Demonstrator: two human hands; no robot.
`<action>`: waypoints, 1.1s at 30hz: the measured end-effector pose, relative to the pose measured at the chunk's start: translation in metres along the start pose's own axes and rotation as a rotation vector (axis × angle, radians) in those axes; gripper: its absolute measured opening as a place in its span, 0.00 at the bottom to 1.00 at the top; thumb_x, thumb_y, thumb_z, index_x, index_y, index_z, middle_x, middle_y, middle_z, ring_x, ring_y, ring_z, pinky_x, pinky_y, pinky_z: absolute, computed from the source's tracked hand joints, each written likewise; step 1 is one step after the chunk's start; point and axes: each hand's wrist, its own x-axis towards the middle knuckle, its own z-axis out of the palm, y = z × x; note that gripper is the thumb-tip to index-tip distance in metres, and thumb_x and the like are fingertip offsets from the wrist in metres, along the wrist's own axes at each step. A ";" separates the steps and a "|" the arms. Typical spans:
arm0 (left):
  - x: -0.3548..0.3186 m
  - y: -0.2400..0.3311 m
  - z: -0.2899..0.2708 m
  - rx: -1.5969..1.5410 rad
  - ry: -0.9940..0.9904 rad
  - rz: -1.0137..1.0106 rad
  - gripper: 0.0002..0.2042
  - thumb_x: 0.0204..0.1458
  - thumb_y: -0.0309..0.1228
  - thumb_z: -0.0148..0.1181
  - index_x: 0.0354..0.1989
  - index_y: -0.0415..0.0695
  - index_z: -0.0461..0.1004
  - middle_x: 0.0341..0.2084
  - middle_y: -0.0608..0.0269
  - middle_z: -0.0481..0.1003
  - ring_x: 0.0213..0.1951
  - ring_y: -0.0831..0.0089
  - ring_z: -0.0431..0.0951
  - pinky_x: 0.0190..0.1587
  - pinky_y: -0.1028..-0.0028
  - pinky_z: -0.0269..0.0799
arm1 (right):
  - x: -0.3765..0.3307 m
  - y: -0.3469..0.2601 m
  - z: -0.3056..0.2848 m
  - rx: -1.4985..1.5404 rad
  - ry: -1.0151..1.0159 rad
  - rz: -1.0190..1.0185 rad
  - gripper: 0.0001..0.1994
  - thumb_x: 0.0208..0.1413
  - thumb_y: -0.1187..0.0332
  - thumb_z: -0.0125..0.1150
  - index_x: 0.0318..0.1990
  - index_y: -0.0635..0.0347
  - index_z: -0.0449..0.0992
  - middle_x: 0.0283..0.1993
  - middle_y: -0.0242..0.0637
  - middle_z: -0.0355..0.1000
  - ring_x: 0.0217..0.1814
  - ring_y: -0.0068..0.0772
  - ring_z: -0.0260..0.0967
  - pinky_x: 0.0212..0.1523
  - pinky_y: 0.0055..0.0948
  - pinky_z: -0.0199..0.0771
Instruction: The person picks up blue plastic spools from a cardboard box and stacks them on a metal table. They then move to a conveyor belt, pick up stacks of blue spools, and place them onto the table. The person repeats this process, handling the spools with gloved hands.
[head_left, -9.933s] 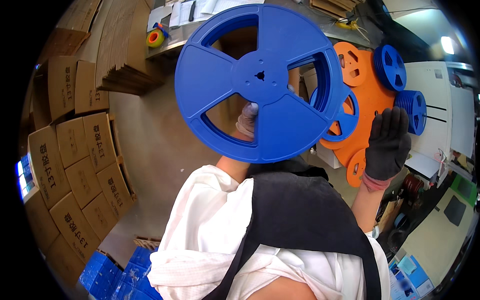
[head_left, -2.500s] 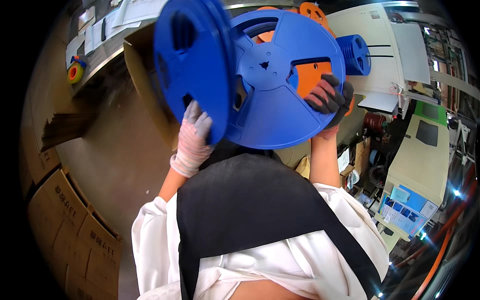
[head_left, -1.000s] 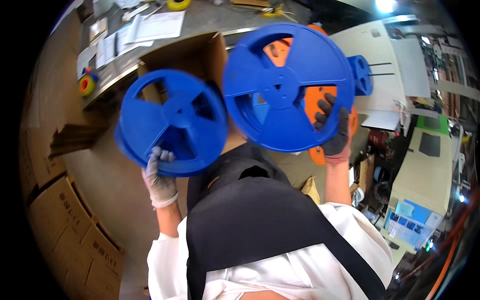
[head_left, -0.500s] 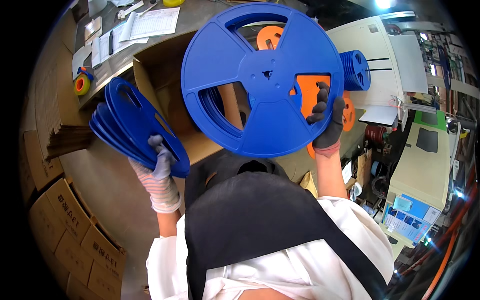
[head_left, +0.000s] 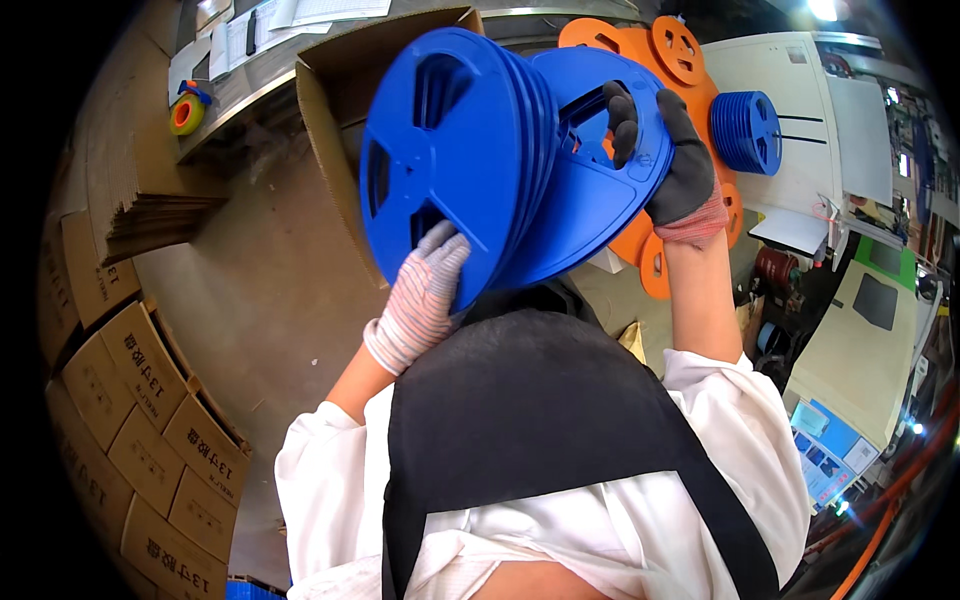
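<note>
My left hand, in a striped glove, is closed on the lower rim of a stack of several blue plastic reels. The stack stands tilted on edge in front of my chest, and its front face has wide cut-outs. Behind it and to the right, my right hand, in a dark glove, grips another blue reel by its right rim, fingers over the cut-out. The stack overlaps the left part of this reel. An open cardboard box lies beyond the reels, mostly hidden by them.
An orange frame with round discs stands behind my right hand. Beside it, several blue reels sit on rods at a pale machine. Stacked cartons and flat cardboard line the left. A tape roll is on the bench.
My left hand has brought its stack up and right, in front of the other reel. The right-hand reel has tilted and moved slightly right. The view has shifted a little.
</note>
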 end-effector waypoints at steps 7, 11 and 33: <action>-0.004 -0.002 0.013 -0.552 0.012 -0.582 0.26 0.43 0.19 0.60 0.54 0.38 0.62 0.39 0.52 0.75 0.43 0.61 0.76 0.48 0.69 0.69 | 0.016 -0.009 0.006 -0.225 0.124 0.023 0.29 0.58 0.61 0.55 0.60 0.74 0.55 0.57 0.56 0.63 0.55 0.49 0.67 0.51 0.35 0.75; -0.002 -0.012 -0.007 -1.138 0.349 -0.706 0.19 0.47 0.22 0.56 0.49 0.37 0.65 0.38 0.56 0.75 0.44 0.65 0.76 0.49 0.65 0.71 | -0.018 -0.017 -0.001 -0.413 0.126 -0.103 0.24 0.62 0.64 0.47 0.60 0.73 0.55 0.59 0.58 0.61 0.58 0.51 0.65 0.56 0.39 0.71; -0.067 -0.038 -0.074 -1.386 0.937 -0.572 0.20 0.48 0.24 0.60 0.50 0.37 0.65 0.43 0.61 0.71 0.45 0.68 0.75 0.54 0.65 0.70 | -0.090 -0.010 -0.009 -1.006 0.423 -0.612 0.25 0.63 0.52 0.40 0.60 0.60 0.61 0.61 0.39 0.62 0.60 0.38 0.63 0.48 0.26 0.63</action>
